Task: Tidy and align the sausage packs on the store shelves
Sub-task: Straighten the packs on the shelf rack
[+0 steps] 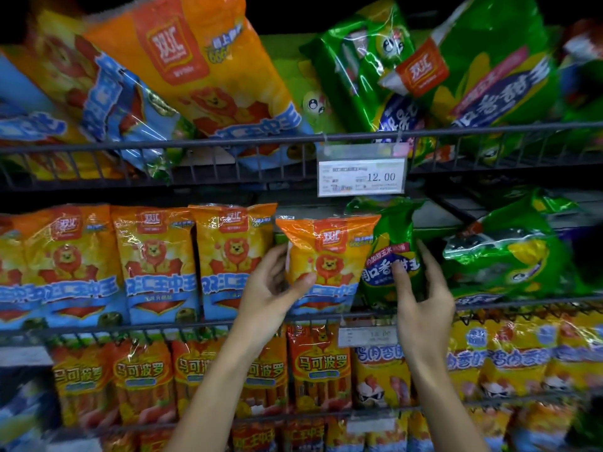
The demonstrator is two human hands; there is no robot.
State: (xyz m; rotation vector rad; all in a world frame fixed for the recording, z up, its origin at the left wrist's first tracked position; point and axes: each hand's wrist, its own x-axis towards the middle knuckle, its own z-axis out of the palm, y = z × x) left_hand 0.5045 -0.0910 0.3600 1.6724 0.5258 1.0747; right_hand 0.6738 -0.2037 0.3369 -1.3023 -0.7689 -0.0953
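My left hand (pixel 272 282) pinches orange pack (pixel 326 265) at left edge; right hand (pixel 421 288) grips green pack (pixel 393 252), both on middle shelf (pixel 195 324). Film looks slick, contents soft, light; best gripped at sides.

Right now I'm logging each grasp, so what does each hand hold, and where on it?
Left hand grips the orange lion pack by its left edge. Right hand grips the upright green corn pack at its lower right part.
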